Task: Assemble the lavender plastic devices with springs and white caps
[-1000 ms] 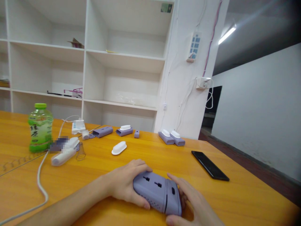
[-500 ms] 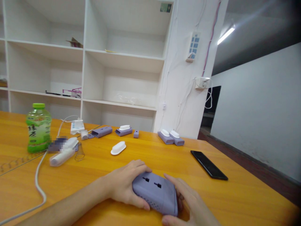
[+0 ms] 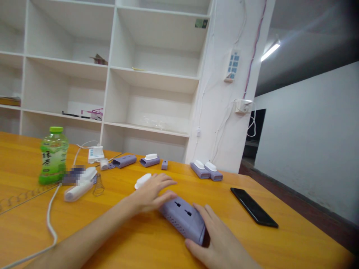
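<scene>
A purple plastic case (image 3: 183, 216) lies on the table, with two keyhole-shaped slots in its top and rows of small holes along its side. My right hand (image 3: 215, 235) grips the case's near right end, thumb on one side and fingers on the other. Over the far left end, my left hand (image 3: 157, 192) is open with its fingers stretched out, and nothing shows in its grasp. Just beyond its wrist sits a white oval piece (image 3: 143, 181), partly hidden by that hand.
Along the back lie purple cases (image 3: 124, 161), some topped with white oval pieces (image 3: 210, 166). A black phone (image 3: 254, 206) is at right. A green bottle (image 3: 54, 157), a white tube (image 3: 78, 190), a wire spring (image 3: 98, 185) and a white cable (image 3: 50, 220) occupy the left.
My left hand has let go of the purple case and risen toward the white oval piece, fingers spreading. My right hand keeps its hold. The view has tilted up and shifted slightly left.
</scene>
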`<state>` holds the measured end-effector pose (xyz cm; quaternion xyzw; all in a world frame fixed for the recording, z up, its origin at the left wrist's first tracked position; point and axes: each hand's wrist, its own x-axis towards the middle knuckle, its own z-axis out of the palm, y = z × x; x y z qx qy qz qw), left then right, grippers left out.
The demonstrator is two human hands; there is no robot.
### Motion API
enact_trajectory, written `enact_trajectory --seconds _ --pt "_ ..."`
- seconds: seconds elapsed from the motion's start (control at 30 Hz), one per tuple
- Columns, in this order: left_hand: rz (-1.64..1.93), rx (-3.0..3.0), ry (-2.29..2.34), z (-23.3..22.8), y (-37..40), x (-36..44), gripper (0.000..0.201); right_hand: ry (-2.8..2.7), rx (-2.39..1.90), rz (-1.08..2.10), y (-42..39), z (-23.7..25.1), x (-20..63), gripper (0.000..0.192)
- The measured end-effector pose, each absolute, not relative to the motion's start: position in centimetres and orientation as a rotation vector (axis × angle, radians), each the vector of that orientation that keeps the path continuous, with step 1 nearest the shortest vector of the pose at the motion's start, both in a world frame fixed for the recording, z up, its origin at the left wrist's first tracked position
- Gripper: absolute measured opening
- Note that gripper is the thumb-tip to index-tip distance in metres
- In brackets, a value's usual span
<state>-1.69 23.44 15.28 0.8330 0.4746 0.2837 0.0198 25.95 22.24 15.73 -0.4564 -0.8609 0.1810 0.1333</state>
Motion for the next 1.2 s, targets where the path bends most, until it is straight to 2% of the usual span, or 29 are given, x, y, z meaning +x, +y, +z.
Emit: enact_trajectory --seconds 0.07,0.13,0.27,0.43,0.6,0.87,1.07,1.2 --pt "0.934 2.426 1.856 15.0 24.4 -3.6 0.037 -2.508 -1.325 0.492 22.7 15.6 25.3 0.075" --pt "0.88 2.194 2.191 14.1 25.0 -5.6 0.038 -2.503 -1.311 0.482 23.3 15.2 24.8 0.073" --pt "0.801 1.963 2.337 11.9 25.5 -7.7 0.043 -2.511 -1.216 0.54 25.0 14.6 24.9 0.075" --pt "0.792 1.905 2.279 10.6 26.4 -7.7 0.037 -2.5 -1.077 0.727 27.0 14.6 26.1 0.074" --pt "0.869 1.833 2.193 10.3 27.1 -8.5 0.043 -2.478 -0.977 0.792 27.6 14.5 26.7 0.075" --pt "1.024 1.81 1.995 10.2 27.7 -8.6 0.037 -2.491 -0.984 0.888 27.9 14.7 27.3 0.08" --pt "1.196 1.88 1.781 13.6 25.9 -5.9 0.03 -2.514 -0.996 0.899 28.1 14.9 27.5 0.084" --pt "1.328 1.923 1.366 15.9 23.2 -1.4 0.036 -2.514 -0.948 0.894 27.9 15.0 27.5 0.084"
